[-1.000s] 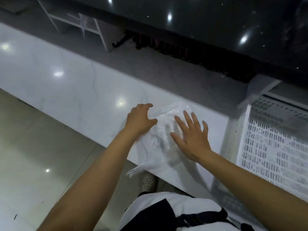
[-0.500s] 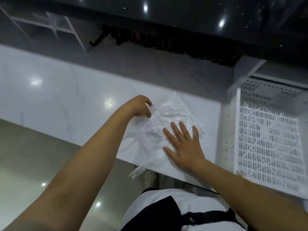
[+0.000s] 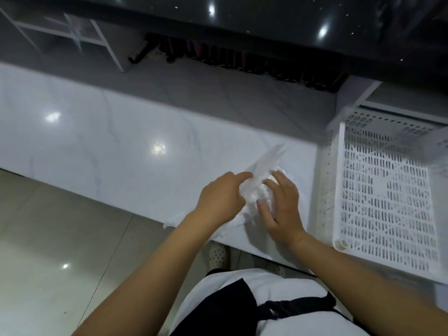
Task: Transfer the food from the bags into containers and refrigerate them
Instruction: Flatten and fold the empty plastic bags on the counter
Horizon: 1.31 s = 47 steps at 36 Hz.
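A clear, crumpled plastic bag (image 3: pixel 265 166) lies bunched on the white marble counter (image 3: pixel 121 146) near its front edge. My left hand (image 3: pixel 221 198) grips the bag's left side with curled fingers. My right hand (image 3: pixel 282 204) has its thumb and fingers curled around the bag's right side. One folded corner of the bag sticks up behind my hands, and a strip of it hangs over the counter's edge (image 3: pixel 174 218). No food or container shows.
A white perforated plastic crate (image 3: pixel 388 195) lies on the counter just right of my hands. A dark glossy surface (image 3: pixel 266 25) with dark bottles beneath it runs along the back. The tiled floor (image 3: pixel 60 251) is to the left.
The bag lay spread flat under my right palm; now both hands have gathered it into a bunch between them. My left hand moved right toward my right hand.
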Motion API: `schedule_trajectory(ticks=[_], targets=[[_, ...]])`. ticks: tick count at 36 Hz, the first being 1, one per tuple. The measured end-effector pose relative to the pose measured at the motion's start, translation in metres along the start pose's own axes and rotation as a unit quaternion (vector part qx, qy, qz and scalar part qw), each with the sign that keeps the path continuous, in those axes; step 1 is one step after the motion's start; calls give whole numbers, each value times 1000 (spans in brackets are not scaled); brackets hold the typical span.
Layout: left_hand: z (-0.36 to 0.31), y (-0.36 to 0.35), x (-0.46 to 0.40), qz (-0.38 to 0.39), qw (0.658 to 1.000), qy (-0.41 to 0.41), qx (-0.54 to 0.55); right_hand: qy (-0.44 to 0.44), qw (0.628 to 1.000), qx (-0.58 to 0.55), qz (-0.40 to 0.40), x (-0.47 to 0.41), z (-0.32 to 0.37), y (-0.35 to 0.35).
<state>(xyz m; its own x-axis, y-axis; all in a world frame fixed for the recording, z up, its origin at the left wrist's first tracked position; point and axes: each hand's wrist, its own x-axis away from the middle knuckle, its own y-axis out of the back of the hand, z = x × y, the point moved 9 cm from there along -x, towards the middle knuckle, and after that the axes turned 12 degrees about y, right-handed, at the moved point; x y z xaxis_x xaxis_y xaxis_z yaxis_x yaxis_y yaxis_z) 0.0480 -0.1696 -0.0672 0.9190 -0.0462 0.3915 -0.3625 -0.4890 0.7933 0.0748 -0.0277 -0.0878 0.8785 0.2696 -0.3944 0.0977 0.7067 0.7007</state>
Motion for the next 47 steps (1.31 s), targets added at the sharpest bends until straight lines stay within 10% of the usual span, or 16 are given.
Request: schedule_trajectory(ticks=[6,13,17,21,28,47], targets=[[5,-36,8,5,999,17,-32,-1,992,5,-123,-11,10,44],[17,-69,8,61,996,54,-41,-37,951,203,229,-38,-23,-18],[14,-36,13,-90,993,69,41,-72,909,244,331,-18,-57,-50],[-14,-6,20,-262,962,10,78,-53,908,262,324,-6,-52,-68],[22,-75,-11,-124,983,129,-34,-46,913,286,286,-5,-51,-68],[108,-69,42,-131,972,163,-104,-107,931,237,256,-21,-67,-56]])
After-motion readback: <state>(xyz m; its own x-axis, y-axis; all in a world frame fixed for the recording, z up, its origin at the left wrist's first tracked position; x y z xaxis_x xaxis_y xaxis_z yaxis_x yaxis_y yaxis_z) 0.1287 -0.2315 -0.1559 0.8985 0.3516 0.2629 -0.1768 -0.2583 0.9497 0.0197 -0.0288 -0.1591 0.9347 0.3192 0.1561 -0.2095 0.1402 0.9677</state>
